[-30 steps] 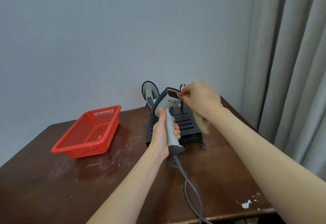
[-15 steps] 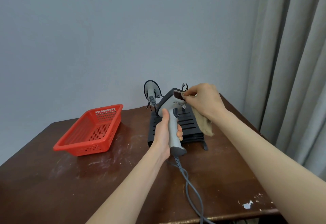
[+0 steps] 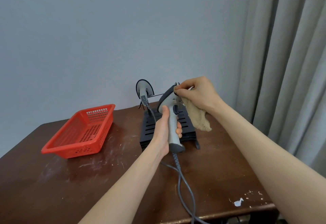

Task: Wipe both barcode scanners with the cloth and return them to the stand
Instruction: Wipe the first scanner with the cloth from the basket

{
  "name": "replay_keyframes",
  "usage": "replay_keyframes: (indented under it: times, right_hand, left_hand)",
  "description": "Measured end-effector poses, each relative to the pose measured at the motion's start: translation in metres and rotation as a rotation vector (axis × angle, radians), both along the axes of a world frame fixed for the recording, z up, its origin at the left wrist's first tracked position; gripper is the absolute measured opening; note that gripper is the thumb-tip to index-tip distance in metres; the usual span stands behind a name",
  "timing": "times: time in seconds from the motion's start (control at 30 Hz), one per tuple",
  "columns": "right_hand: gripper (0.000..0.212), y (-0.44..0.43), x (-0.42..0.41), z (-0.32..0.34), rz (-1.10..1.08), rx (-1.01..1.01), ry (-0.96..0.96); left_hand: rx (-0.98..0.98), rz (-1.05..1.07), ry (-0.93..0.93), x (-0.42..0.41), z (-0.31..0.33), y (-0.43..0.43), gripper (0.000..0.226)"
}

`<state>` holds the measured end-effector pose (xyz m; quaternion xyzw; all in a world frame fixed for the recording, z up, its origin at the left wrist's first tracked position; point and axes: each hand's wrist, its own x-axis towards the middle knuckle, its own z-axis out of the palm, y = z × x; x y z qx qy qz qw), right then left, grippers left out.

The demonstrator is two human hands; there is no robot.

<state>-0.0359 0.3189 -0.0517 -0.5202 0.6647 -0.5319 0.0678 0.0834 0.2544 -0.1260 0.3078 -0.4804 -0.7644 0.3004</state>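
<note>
Clutter on the scratched tabletop (image 3: 98,185): a red basket (image 3: 80,132) at left, a black slotted stand (image 3: 150,126) behind the hands, with a second scanner (image 3: 144,89) at its rear. The left hand (image 3: 163,132) wraps the grey scanner (image 3: 170,116) handle, fingers curled tight, above the stand. The right hand (image 3: 197,94) pinches a beige cloth (image 3: 198,117) against the scanner's head. No writing is legible.

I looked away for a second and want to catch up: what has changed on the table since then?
The right hand has worked the cloth from beside the scan window onto the front of the scanner's head, covering it. The left hand keeps its grip on the handle. The second scanner, black stand and red basket have not moved.
</note>
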Motion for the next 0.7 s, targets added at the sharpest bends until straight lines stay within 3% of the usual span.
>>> replay_keyframes:
  times: [0.2,0.33,0.43,0.53,0.6,0.7]
  right_hand:
    - [0.011,0.002,-0.017,-0.003,0.016,0.132,0.13]
    - [0.014,0.003,-0.026,-0.002,-0.207,0.418,0.347]
    - [0.02,0.006,-0.025,-0.002,-0.377,0.323,0.374]
    - [0.015,0.008,-0.017,-0.004,-0.23,0.148,0.24]
    - [0.018,0.007,-0.015,-0.008,-0.203,0.193,0.276]
    - [0.025,0.01,-0.024,-0.011,-0.339,0.324,0.366]
  left_hand:
    - [0.001,0.01,-0.012,-0.003,-0.001,0.001,0.054]
    - [-0.014,0.013,-0.02,-0.003,-0.002,0.0,0.054]
    - [-0.032,0.012,-0.017,-0.005,0.0,-0.001,0.054]
    - [-0.05,0.009,-0.016,-0.007,0.002,0.0,0.054]
    - [-0.029,0.013,-0.001,-0.006,0.001,0.001,0.054]
    - [-0.031,0.021,-0.01,-0.005,-0.001,0.0,0.053]
